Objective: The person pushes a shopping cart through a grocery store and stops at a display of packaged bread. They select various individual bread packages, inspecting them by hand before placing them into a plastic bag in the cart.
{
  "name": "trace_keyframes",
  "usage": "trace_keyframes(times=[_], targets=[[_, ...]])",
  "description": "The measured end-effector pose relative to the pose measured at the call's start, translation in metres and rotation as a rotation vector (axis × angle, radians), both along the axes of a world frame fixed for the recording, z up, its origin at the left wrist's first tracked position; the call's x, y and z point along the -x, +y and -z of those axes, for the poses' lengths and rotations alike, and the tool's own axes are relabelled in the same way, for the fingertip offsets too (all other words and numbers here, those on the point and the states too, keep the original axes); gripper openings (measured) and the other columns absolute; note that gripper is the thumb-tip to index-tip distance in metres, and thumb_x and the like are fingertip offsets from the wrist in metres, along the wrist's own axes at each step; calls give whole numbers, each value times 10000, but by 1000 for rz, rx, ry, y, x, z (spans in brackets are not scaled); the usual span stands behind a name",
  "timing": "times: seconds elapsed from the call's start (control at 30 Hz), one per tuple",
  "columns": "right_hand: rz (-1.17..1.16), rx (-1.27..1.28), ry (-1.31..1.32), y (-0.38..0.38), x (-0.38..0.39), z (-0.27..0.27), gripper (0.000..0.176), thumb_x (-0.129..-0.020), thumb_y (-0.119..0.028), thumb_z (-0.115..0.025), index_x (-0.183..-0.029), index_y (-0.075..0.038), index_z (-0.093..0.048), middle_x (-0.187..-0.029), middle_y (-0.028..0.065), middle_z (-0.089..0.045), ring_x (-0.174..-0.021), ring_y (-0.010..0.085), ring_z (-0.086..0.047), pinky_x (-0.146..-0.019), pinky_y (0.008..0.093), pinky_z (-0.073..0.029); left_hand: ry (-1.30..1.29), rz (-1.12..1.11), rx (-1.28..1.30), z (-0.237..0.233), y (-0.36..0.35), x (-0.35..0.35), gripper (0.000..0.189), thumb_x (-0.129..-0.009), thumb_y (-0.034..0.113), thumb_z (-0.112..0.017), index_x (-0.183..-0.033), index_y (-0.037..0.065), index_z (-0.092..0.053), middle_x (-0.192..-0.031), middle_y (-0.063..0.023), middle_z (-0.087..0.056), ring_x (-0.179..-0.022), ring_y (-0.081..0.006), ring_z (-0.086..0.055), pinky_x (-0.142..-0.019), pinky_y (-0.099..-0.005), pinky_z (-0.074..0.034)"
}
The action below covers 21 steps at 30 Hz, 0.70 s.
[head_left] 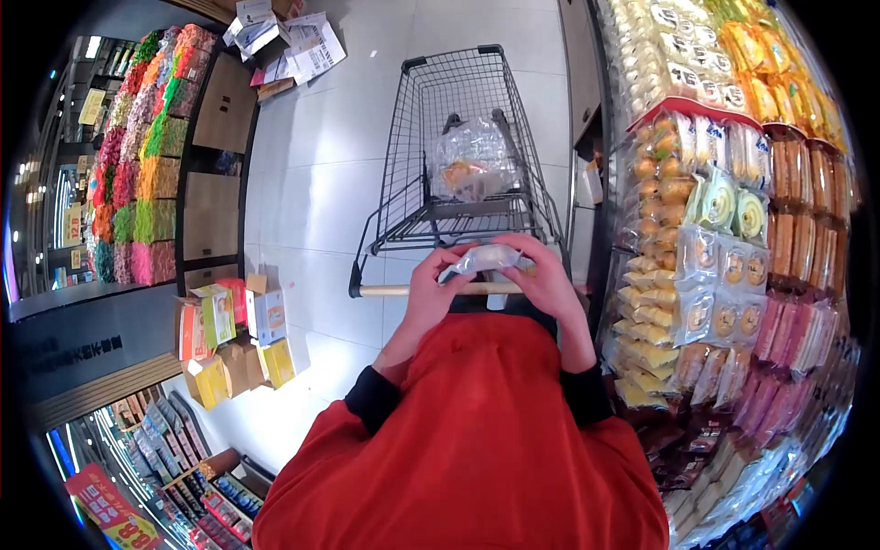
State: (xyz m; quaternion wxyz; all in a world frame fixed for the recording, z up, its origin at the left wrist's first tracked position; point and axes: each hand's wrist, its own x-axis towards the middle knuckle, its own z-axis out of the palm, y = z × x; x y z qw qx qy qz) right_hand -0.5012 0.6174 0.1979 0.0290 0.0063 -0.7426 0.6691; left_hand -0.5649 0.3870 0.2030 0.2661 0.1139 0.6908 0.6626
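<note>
Between both hands is a small pale snack packet [488, 258] in a clear wrapper, held above the handle bar of a shopping cart [403, 289]. My left hand [436, 282] grips its left end with the fingers closed. On the other end, my right hand [544, 277] pinches the wrapper, fingers curled over the top. Inside the wire cart lies a clear plastic bag [475, 147] with some packaged goods, orange and white in part. What exactly the packet contains is too small to make out.
Shelves of packaged cakes [706, 275] rise close on my right. Bagged colourful sweets [151, 165] fill a shelf at the left. Open cardboard boxes [234, 339] stand on the floor at left, and flattened cartons [293, 50] lie farther ahead.
</note>
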Motion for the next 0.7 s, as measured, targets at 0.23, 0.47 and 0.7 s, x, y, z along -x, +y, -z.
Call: trace_keyframes(times=[0.23, 0.47, 0.7], targets=[[223, 283, -246, -25, 25, 17, 488, -1000, -90, -696, -1460, -40, -541, -1350, 94, -640, -1209, 208, -647, -1006, 338, -518, -64, -200, 53, 35, -7, 73, 159, -952, 50, -767, -1007, 46, -618, -942, 6, -677, -845, -53, -611, -759, -238, -502], [131, -541, -222, -20, 13, 92, 356, -951, -171, -726, -1268, -32, -643, -1250, 180, -667, -1136, 376, -657, -950, 425, -548, -375, -501, 66, 210, -29, 200, 241, -913, 142, -833, -1019, 72, -629, -898, 11, -646, -781, -75, -584, -689, -234, -474], [258, -723, -461, -49, 15, 86, 110, -951, -133, -687, -1042, -75, -706, -950, 113, -710, -879, 354, -710, -784, 434, -559, -327, -660, 434, 435, -11, 298, 354, -795, 194, -925, -980, 36, -668, -866, -45, -683, -743, -155, -641, -624, -315, -525]])
